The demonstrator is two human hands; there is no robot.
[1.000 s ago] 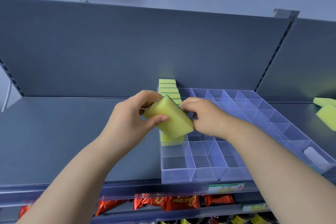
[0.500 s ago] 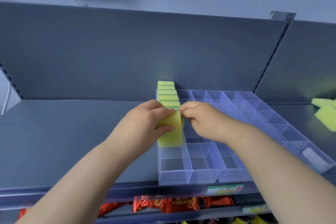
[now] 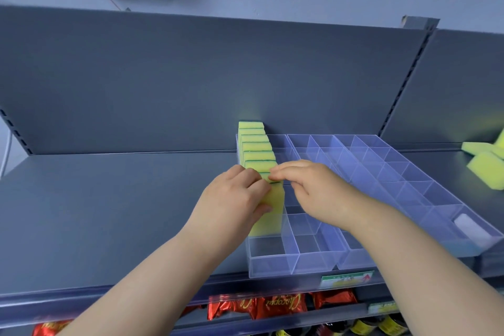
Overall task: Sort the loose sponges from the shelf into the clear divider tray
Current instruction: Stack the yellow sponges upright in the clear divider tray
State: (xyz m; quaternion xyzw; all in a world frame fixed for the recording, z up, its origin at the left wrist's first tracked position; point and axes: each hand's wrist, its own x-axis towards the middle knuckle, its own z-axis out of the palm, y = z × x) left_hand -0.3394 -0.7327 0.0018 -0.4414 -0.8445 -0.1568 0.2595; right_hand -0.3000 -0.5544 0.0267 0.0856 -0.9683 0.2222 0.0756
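A clear divider tray [image 3: 275, 267] lies on the grey shelf [image 3: 109, 213]. Its left column holds a row of several yellow sponges with green scrub sides [image 3: 255, 144], standing on edge. The nearest sponge [image 3: 270, 215] stands upright in a front compartment. My left hand [image 3: 231, 199] grips it from the left, thumb on its front face. My right hand [image 3: 313, 191] rests its fingertips on the sponge's top edge. Loose yellow sponges [image 3: 488, 169] lie on the shelf at the far right.
The tray's other compartments hold nothing, apart from a white piece [image 3: 471, 229] at its right end. A price label [image 3: 346, 278] sits on the shelf's front rail. Red snack packets [image 3: 272, 305] fill the shelf below. The grey back panel [image 3: 191, 84] rises behind.
The sponge, held tilted above the tray a second ago, now stands upright in its compartment, lower than half a second ago. Both hands came down with it.
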